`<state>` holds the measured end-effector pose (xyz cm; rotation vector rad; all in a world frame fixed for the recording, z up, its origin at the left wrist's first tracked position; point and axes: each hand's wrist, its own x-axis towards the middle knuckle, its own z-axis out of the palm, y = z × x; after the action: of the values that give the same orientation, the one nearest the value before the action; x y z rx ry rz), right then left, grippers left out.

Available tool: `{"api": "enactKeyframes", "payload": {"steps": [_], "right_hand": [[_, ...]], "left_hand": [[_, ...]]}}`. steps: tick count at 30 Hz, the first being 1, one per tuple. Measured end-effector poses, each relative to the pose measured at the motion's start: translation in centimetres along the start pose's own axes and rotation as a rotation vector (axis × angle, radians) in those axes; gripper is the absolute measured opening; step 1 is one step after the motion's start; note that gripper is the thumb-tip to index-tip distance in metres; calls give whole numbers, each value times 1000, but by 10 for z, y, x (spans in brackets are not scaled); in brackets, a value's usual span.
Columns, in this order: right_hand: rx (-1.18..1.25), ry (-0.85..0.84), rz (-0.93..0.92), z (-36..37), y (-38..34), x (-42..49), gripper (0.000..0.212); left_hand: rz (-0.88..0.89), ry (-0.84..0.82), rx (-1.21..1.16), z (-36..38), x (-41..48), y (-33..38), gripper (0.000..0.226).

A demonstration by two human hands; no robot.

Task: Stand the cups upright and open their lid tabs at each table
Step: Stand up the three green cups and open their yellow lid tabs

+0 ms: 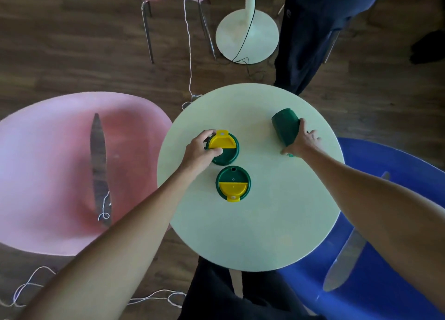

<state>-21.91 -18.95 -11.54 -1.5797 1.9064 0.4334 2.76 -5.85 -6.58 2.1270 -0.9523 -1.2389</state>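
Three green cups are on a round pale table [252, 235]. Two stand upright and show green lids with yellow tabs. On the far left cup [227, 155] the yellow tab is flipped back past the rim; my left hand [201, 150] grips this cup's left side, thumb on the lid. The near cup [233, 183] stands free in the middle with its tab folded toward me. The third cup [285, 126] lies on its side at the right, base pointing away. My right hand [302, 141] is wrapped around its lid end, which hides the lid.
A pink chair [55, 165] is left of the table and a blue chair [385, 259] right of it. Another person's dark-trousered legs [303, 43] stand just beyond the table's far edge. A second table's white base [248, 35] and white cord [189, 55] lie on the wooden floor.
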Motion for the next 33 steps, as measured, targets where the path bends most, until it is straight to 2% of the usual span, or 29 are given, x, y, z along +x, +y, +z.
{"api": "enactKeyframes", "payload": {"steps": [6,11,14,19,23,27,33], "right_hand": [[126,148,-40,0,3,-15,89],[272,308,-261,-9,-1,-34,86],[259,346,-391,-10,-10,-44,88],[152,332,-423,4,-27,-53,90],[212,253,-400,2,-30,-53,89],[333,136,-346,-11,-25,-49,72],[258,82,-350,-33,-25,-51,60]], "left_hand": [[-20,-13,4,-3,-1,4,51],[-20,-17,-14,-4,-1,4,48],[-21,-14,-22,-4,-2,3,49],[-20,-11,-20,-4,-1,1,51],[-20,-16,-24,-4,-1,1,50],[-7,-23,-27,-5,-1,0,49],[8,-31,36,-8,4,2,51]]}}
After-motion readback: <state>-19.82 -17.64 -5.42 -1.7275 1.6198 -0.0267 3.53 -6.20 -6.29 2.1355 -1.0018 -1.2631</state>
